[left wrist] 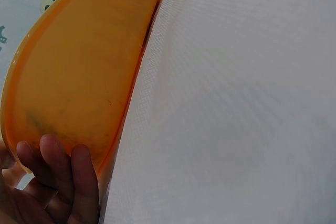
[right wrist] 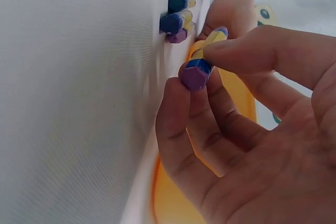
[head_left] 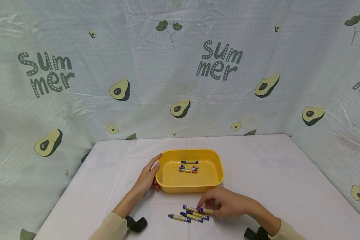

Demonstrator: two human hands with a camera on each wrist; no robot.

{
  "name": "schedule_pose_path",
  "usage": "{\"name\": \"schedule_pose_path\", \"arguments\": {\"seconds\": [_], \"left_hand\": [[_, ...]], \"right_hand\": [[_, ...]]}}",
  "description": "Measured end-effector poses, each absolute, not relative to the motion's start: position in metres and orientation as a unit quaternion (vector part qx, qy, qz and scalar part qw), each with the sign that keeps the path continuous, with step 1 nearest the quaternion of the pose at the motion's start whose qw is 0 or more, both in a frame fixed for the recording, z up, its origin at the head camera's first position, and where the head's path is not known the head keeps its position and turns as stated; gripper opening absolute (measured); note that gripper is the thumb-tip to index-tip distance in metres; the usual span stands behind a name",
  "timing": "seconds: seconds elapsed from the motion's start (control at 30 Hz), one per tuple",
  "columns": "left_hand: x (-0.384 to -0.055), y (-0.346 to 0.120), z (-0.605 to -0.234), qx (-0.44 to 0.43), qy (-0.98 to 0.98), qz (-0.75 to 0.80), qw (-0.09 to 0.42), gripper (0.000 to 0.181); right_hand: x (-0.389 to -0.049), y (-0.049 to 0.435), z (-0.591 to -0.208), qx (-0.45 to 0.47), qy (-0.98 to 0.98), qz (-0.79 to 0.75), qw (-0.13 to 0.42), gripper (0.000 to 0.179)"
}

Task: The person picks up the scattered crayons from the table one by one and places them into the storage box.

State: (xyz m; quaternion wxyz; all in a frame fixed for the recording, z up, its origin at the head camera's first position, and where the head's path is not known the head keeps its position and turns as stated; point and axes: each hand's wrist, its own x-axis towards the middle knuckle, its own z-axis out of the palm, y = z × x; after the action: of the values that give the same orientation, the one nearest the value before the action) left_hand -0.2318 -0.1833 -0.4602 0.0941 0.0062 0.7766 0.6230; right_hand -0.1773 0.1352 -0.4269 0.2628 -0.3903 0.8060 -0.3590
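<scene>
A yellow tray (head_left: 189, 185) stands on the white table with several crayons (head_left: 188, 170) lying inside. My left hand (head_left: 146, 176) holds the tray's left end; in the left wrist view its fingers (left wrist: 55, 163) press against the outer wall. In front of the tray lies a loose pile of yellow-wrapped crayons (head_left: 192, 216) with dark ends. Over the right side of this pile, my right hand (head_left: 229, 201) pinches one crayon (right wrist: 197, 74) between thumb and fingers. That crayon shows a purple hexagonal end and a blue band in the right wrist view.
The white-covered table (head_left: 258, 166) extends around the tray. Behind it hangs a pale curtain (head_left: 150, 66) printed with avocados and lettering. Black wrist devices (head_left: 136, 225) sit at both cuffs.
</scene>
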Motion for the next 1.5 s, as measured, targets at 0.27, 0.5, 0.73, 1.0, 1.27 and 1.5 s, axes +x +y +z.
{"name": "schedule_pose_path", "arguments": {"seconds": [0.27, 0.5, 0.73, 1.0, 1.27, 1.5], "left_hand": [[-0.231, -0.184, -0.462, 0.007, 0.773, 0.627, 0.093, 0.038], [-0.23, -0.183, -0.461, 0.002, 0.774, 0.625, 0.096, 0.038], [-0.229, -0.184, -0.461, 0.004, 0.774, 0.626, 0.092, 0.038], [-0.23, -0.183, -0.461, 0.006, 0.778, 0.622, 0.092, 0.039], [-0.23, -0.182, -0.46, 0.006, 0.776, 0.624, 0.093, 0.038], [-0.227, -0.182, -0.456, 0.009, 0.776, 0.624, 0.094, 0.04]], "right_hand": [[-0.177, 0.136, -0.428, -0.417, 0.788, -0.37, 0.26, 0.04], [-0.177, 0.138, -0.429, -0.419, 0.783, -0.375, 0.266, 0.039], [-0.176, 0.138, -0.427, -0.42, 0.785, -0.373, 0.263, 0.04], [-0.175, 0.139, -0.422, -0.414, 0.785, -0.38, 0.261, 0.04], [-0.175, 0.139, -0.419, -0.404, 0.784, -0.386, 0.272, 0.044], [-0.174, 0.14, -0.415, -0.408, 0.782, -0.392, 0.262, 0.045]]}}
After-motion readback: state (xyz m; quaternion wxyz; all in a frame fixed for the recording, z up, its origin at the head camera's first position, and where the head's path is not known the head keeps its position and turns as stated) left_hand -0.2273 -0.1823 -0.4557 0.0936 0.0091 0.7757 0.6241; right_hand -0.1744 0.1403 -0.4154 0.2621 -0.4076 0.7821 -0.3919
